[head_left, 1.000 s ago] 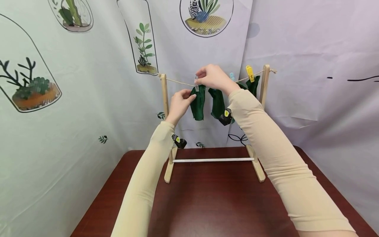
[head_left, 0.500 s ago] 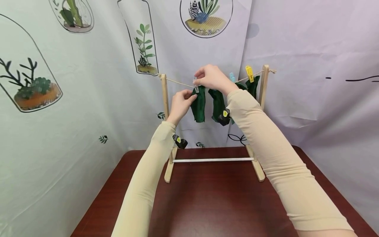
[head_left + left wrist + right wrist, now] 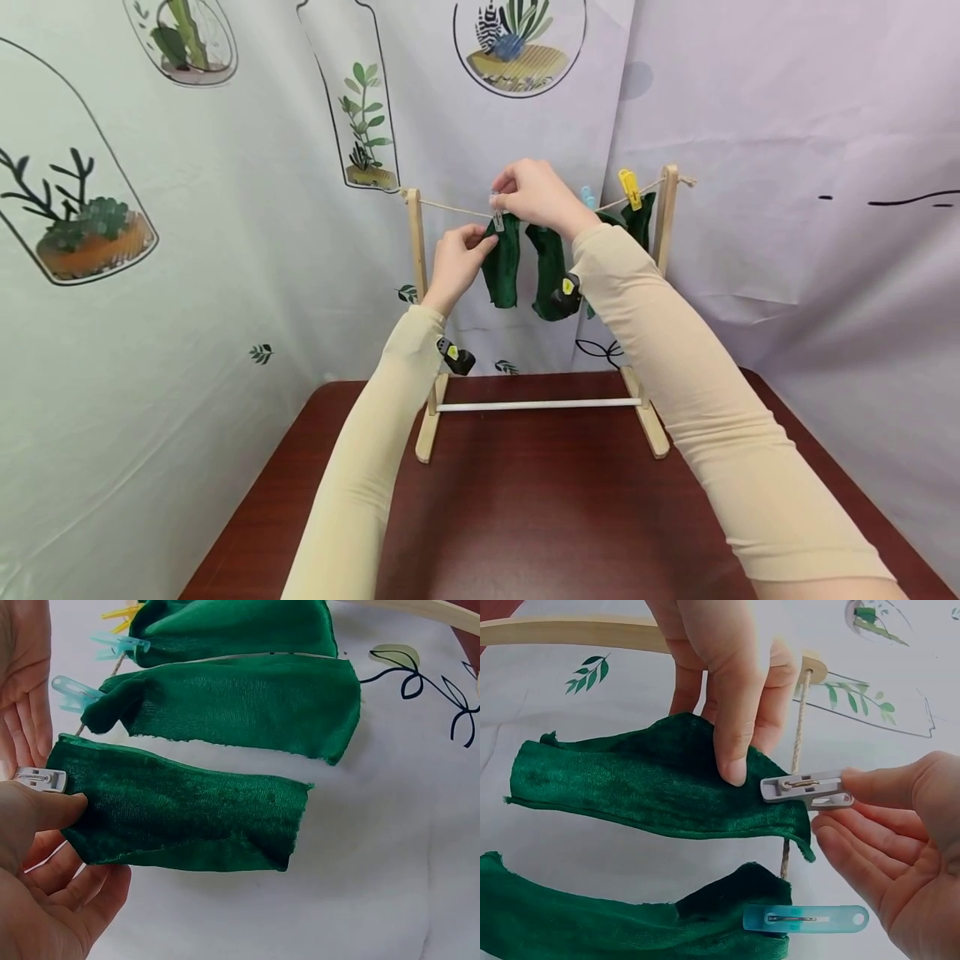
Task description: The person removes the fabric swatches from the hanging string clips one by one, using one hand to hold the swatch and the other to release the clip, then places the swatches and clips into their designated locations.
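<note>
At the left part of a thin rope [image 3: 801, 727], a green velvety cloth piece [image 3: 187, 810] hangs folded over the line. My left hand [image 3: 456, 262] pinches its edge between thumb and fingers, close under the rope. A grey clothespin [image 3: 802, 786] sits across the top of this cloth. My right hand [image 3: 543, 200] pinches the clothespin's handle end between thumb and fingers. Beside it, another green cloth [image 3: 240, 705] hangs from a blue clothespin [image 3: 806, 919].
Farther right, more green cloth [image 3: 639, 218] hangs under a yellow clothespin [image 3: 630, 189]. Wooden posts [image 3: 664, 217] hold the rope, joined low down by a white rod [image 3: 538, 405]. The stand rests on a dark red table [image 3: 525, 500], before a printed curtain [image 3: 262, 208].
Both hands stay almost in place. The grey clothespin and the cloth under it have shifted very slightly; both hands keep their hold.
</note>
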Demonstrator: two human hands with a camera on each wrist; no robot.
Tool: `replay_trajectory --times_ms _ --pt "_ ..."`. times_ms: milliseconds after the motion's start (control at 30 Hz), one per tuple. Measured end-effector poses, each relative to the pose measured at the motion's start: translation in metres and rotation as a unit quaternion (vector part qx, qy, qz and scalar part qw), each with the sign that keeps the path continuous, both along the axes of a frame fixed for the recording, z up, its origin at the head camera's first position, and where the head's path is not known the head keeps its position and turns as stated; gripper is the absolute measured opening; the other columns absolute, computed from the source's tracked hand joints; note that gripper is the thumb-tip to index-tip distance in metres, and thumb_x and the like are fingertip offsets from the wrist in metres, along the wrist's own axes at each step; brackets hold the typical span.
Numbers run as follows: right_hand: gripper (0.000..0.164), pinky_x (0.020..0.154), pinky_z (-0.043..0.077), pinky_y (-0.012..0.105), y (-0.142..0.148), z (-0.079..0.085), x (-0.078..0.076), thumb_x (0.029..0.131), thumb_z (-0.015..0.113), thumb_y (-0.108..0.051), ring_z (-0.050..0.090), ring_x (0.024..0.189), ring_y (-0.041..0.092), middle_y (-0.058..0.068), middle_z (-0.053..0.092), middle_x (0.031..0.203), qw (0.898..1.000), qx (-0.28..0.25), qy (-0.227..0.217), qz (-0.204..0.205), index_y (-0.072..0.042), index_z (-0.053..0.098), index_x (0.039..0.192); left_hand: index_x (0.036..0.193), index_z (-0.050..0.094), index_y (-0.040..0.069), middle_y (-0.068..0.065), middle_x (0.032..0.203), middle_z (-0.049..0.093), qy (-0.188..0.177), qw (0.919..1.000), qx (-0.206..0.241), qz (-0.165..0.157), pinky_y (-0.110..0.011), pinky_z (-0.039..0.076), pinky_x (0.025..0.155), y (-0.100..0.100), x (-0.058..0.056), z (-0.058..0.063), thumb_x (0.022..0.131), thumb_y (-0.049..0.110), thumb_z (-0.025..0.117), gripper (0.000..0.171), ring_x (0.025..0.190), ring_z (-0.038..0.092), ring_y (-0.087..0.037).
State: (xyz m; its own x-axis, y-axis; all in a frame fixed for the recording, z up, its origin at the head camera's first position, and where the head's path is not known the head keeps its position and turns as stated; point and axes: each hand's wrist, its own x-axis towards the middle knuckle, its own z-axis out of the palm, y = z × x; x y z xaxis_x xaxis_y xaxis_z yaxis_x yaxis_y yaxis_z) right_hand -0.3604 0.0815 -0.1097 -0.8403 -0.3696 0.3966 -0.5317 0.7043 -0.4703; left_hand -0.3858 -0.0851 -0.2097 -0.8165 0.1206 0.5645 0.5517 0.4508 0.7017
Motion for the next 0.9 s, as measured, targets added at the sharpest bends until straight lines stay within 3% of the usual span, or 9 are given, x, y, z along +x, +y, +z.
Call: replay_trajectory --times_ms 333,567,900 --pt "0.024 0.08 0.052 0.032 0.001 0.001 0.001 0.101 0.062 -0.019 0.062 0.094 0.022 0.01 0.067 0.111 0.999 -0.033 0.036 -0.005 -0.004 0.068 0.118 0.109 0.073 0.002 -0.012 0.103 0.073 0.009 0.9999 0.001 0.007 -0.035 0.052 0.082 0.003 0.0 0.0 0.099 0.024 0.067 0.025 0.095 0.067 -0.021" --pt "0.019 0.082 0.048 0.03 0.003 0.005 0.005 0.101 0.063 -0.017 0.061 0.093 0.019 0.01 0.068 0.108 0.997 -0.056 0.059 -0.002 -0.003 0.069 0.112 0.11 0.073 0.003 -0.012 0.103 0.073 0.005 1.0 0.004 0.007 -0.035 0.052 0.081 0.004 -0.001 -0.003 0.099 0.025 0.067 0.025 0.094 0.067 -0.021" --pt "0.019 0.087 0.049 0.032 0.012 0.008 0.012 0.101 0.064 -0.017 0.062 0.098 0.02 0.009 0.067 0.109 0.996 -0.072 0.056 -0.003 -0.004 0.068 0.114 0.107 0.073 0.003 -0.011 0.1 0.073 0.007 0.9999 0.01 0.001 -0.031 0.049 0.077 0.002 0.004 -0.005 0.099 0.024 0.066 0.023 0.09 0.065 -0.019"
